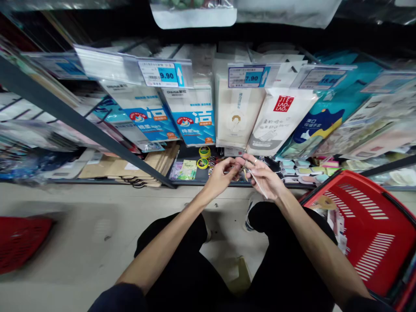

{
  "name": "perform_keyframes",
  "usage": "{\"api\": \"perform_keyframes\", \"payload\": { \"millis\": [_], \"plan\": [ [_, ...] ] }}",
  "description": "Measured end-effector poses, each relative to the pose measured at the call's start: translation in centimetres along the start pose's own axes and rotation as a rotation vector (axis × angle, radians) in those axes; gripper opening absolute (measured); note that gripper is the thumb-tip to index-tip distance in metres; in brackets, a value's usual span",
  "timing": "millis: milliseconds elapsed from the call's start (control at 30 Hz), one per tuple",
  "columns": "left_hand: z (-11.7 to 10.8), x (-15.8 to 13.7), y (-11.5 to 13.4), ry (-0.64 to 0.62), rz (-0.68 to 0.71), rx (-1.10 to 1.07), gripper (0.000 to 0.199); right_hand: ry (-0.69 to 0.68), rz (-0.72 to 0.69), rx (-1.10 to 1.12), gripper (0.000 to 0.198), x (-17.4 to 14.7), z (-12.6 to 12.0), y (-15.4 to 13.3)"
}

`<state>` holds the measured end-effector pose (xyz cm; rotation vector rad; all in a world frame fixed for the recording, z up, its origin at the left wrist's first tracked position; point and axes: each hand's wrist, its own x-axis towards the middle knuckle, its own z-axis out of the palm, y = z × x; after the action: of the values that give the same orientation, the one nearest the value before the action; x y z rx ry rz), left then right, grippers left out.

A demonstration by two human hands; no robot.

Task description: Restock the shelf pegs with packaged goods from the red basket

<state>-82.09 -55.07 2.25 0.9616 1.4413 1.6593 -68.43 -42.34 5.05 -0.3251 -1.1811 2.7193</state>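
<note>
Both hands meet in front of the bottom shelf, between my knees. My right hand [264, 177] is closed around a thin white strip [261, 189] that slants down out of its fingers; its kind is not plain. A ring shows on one of its fingers. With fingertips pinched, my left hand [222, 173] touches something small and dark at the right fingers, too small to name. Just behind the hands, the bottom shelf [203, 174] holds round yellow-and-black tins [203, 163] and a green packet [187, 170].
Hanging cloth packets [195, 117] with price tags [248, 76] fill the rack above. A red shopping basket [373, 221] with goods inside stands at the right, and another red basket [22, 242] at the left. A slanting grey rack post [97, 132] crosses the left side.
</note>
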Motion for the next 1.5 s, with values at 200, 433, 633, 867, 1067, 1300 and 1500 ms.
{"api": "perform_keyframes", "payload": {
  "millis": [200, 433, 633, 867, 1067, 1300, 1500],
  "plan": [
    [-1.2, -0.1, 1.5, -0.151, -0.076, 0.084, 0.034, 0.244, -0.029, 0.134, 0.017, 1.4, -0.8, 0.2],
    [-2.9, 0.3, 1.4, 0.142, 0.013, -0.004, 0.036, 0.375, 0.210, 0.198, 0.029, 3.2, -2.3, 3.1],
    [-2.8, 0.5, 1.2, 0.233, -0.004, -0.063, 0.034, 0.638, -0.300, -0.440, 0.019, 3.5, -2.7, 5.9],
    [-2.1, 0.0, 1.3, 0.131, -0.045, -0.065, 0.044, 0.223, -0.473, -0.530, 0.035, 2.7, 0.3, 7.0],
    [-2.6, -0.5, 2.4, 0.209, 0.072, 0.019, 0.032, 0.292, -0.567, -0.545, 0.038, 2.7, 0.8, 6.0],
    [-2.8, -0.7, 1.4, 0.170, 0.095, 0.132, 0.033, 0.345, -0.636, -0.653, 0.038, 2.3, 1.1, 4.6],
    [-1.3, -0.4, 1.4, 0.117, 0.115, 0.018, 0.037, 0.321, -0.685, -0.848, 0.033, 2.6, 1.0, 3.5]
  ]
}}
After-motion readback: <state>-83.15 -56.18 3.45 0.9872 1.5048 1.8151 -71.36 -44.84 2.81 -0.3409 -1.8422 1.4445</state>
